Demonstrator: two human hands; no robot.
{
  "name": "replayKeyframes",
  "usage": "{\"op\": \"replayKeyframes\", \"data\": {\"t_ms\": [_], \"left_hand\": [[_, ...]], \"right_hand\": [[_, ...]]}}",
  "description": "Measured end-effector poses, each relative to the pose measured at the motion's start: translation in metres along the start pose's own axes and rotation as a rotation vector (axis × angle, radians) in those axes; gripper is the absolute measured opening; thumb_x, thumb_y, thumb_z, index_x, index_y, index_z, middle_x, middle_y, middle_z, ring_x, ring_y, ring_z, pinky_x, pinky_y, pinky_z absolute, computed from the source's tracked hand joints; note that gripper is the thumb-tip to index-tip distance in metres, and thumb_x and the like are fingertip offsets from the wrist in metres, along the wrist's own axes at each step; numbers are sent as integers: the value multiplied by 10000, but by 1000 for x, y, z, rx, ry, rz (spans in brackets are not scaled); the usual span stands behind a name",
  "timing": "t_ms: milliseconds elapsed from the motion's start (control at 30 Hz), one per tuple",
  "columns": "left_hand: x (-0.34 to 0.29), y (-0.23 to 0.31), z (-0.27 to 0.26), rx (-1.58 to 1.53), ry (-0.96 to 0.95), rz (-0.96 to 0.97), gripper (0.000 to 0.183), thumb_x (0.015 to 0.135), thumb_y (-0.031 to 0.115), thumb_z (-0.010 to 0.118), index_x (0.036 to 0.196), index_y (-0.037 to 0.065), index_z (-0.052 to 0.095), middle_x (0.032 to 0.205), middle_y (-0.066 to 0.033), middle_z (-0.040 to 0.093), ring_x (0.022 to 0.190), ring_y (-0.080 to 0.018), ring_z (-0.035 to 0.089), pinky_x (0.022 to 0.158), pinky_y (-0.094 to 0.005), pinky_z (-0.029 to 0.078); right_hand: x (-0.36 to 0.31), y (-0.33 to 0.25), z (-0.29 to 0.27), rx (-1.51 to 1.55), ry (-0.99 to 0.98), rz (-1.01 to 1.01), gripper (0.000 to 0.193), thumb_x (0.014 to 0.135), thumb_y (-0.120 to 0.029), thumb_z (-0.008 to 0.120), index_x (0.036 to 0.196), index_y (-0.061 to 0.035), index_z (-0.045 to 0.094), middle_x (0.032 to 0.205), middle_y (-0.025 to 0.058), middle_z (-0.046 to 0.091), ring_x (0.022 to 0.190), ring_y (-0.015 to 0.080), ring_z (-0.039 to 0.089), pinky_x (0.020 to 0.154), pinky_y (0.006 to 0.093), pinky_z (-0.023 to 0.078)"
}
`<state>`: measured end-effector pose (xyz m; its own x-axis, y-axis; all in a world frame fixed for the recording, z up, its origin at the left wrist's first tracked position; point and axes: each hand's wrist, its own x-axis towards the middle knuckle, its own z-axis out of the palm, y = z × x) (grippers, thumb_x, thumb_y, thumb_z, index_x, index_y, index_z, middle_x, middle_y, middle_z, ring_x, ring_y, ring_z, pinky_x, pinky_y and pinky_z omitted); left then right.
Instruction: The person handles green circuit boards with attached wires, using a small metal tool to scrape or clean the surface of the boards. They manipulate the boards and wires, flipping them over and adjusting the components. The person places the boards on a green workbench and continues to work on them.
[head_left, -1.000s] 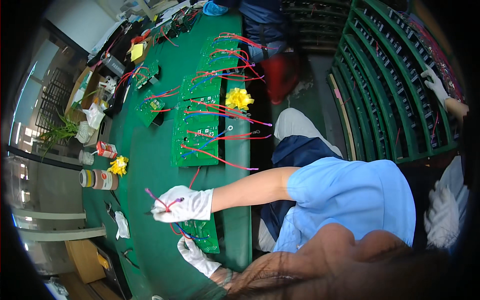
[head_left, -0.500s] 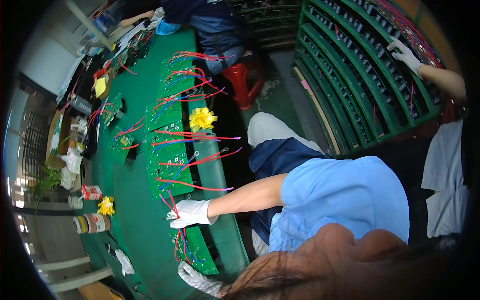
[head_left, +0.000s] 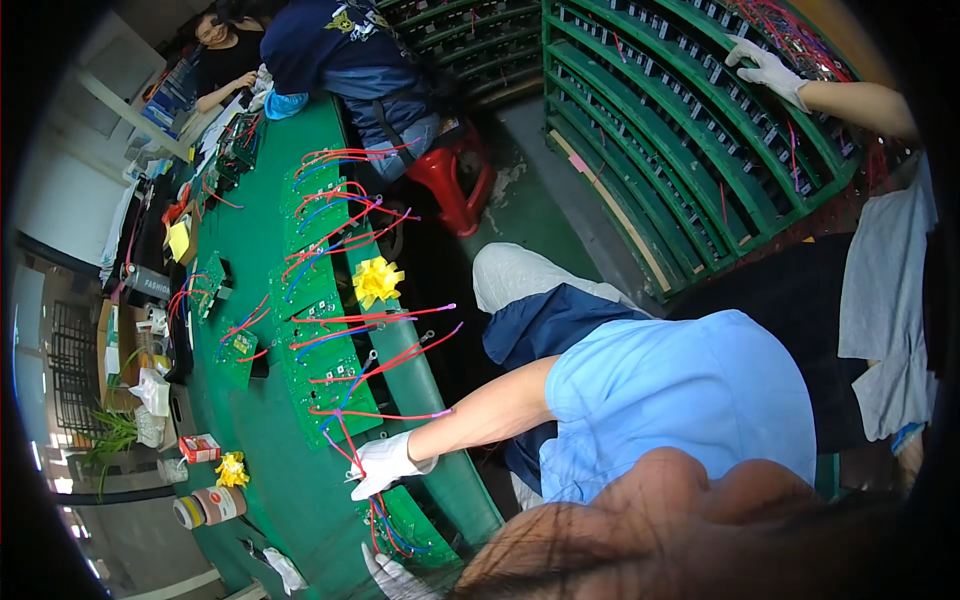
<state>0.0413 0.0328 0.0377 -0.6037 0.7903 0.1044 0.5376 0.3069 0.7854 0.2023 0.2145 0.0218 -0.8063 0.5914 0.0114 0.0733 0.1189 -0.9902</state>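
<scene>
My right hand [head_left: 385,466], in a white glove, is closed around a bundle of red wires [head_left: 350,440] whose purple-tipped ends stick out above the fingers. The wires run down to a green circuit board [head_left: 420,526] at the near end of the bench, which also carries a blue wire. Low in the picture, my left hand [head_left: 394,578], gloved too, lies beside the board's near edge with its fingers stretched out; part of it is cut off by hair. Beyond my right hand, several wired circuit boards [head_left: 310,290] lie in an overlapping row.
A green bench [head_left: 235,420] carries a yellow bow [head_left: 378,282], a jar [head_left: 210,507] and a red-white box [head_left: 199,448]. A co-worker's gloved hand [head_left: 765,72] touches a green rack [head_left: 640,130] on the right. A red stool [head_left: 455,190] and people are farther off.
The view has shifted, so the bench and boards sit lower and more to the left. My right hand still grips the red wires. A person at the far end has come into view.
</scene>
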Motion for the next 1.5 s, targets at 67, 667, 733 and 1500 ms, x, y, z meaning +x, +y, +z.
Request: {"op": "replayKeyframes", "data": {"t_ms": [67,667,733,1500], "left_hand": [[7,4,0,24,-25,50,289,987,241,599,1117,-16,578,940,-98,634,803,-176,570,694,-308,488],[30,26,5,133,-131,267,291,989,231,588,1128,-24,579,951,-114,643,818,-198,584,716,-325,496],[30,30,5,154,-150,304,291,990,230,587,1129,-25,580,953,-116,644,820,-201,586,719,-326,497],[58,39,21,371,-302,139,327,985,224,578,1171,-45,589,1052,-176,654,947,-255,611,863,-374,491]], "right_hand": [[3,7,5,36,-6,15,520,893,-479,607,689,-7,527,578,103,494,554,246,457,563,424,380],[-5,-7,-7,33,-66,54,585,858,-575,652,681,-22,581,571,70,517,545,195,460,529,386,379],[-3,-4,-3,53,-49,52,552,854,-569,662,736,-29,641,623,79,578,583,195,520,548,371,409],[11,17,-7,252,-200,43,579,774,-494,758,1038,14,675,873,124,698,762,231,651,660,366,498]]}}
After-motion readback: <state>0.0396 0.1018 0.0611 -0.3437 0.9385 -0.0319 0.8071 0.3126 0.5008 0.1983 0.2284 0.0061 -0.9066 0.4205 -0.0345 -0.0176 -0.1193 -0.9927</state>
